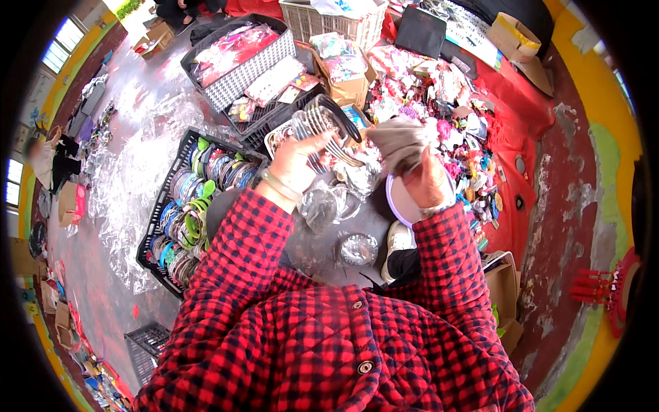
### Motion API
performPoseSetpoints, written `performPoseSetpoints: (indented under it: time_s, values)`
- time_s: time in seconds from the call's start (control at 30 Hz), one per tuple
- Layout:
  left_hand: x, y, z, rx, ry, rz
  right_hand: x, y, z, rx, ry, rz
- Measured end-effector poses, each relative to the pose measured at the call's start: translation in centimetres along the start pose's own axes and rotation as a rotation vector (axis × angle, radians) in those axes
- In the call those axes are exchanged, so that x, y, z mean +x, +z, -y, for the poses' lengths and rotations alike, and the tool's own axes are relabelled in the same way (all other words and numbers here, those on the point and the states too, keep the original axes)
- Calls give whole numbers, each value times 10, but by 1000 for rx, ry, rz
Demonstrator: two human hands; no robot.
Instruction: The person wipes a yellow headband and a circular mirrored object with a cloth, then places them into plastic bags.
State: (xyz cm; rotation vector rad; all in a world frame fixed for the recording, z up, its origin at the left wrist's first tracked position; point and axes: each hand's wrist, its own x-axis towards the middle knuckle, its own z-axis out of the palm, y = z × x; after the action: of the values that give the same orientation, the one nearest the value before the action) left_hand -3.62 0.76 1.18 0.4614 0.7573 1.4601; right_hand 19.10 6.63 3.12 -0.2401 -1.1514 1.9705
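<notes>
My left hand (294,163) is closed round a bunch of thin curved headbands (320,130), dark and pale ones together, fanned out ahead of its fingers. Opposite it, my right hand (427,180) grips a greyish-brown cloth (401,143); motion blurs the cloth, and its exact kind cannot be made out. Under my right wrist is a round container with a purple rim (392,206). Clear plastic bags (320,206) lie below and between my hands. A coil in clear wrap (357,248) rests on the dark surface nearer my body.
A black crate (152,240) of colourful hairbands stands left. Grey and black baskets (257,77) hold packaged goods farther off. Hair accessories (439,89) pile up on a red sheet (518,137) at right. Loose clear plastic (130,199) covers floor at left; another person (58,154) is beyond.
</notes>
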Motion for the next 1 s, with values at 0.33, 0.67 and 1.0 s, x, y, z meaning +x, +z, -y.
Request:
performPoseSetpoints:
  time_s: [0.33, 0.67, 1.0]
  values:
    - [-2, 18, 26, -102, -151, 78, -8, 2, -35, -965, 302, 157]
    - [3, 8, 10, -184, -206, 87, -12, 25, -26, -1409, -95, 192]
    - [-1, 11, 1, 169, -201, -79, -15, 15, -25, -1664, -493, 172]
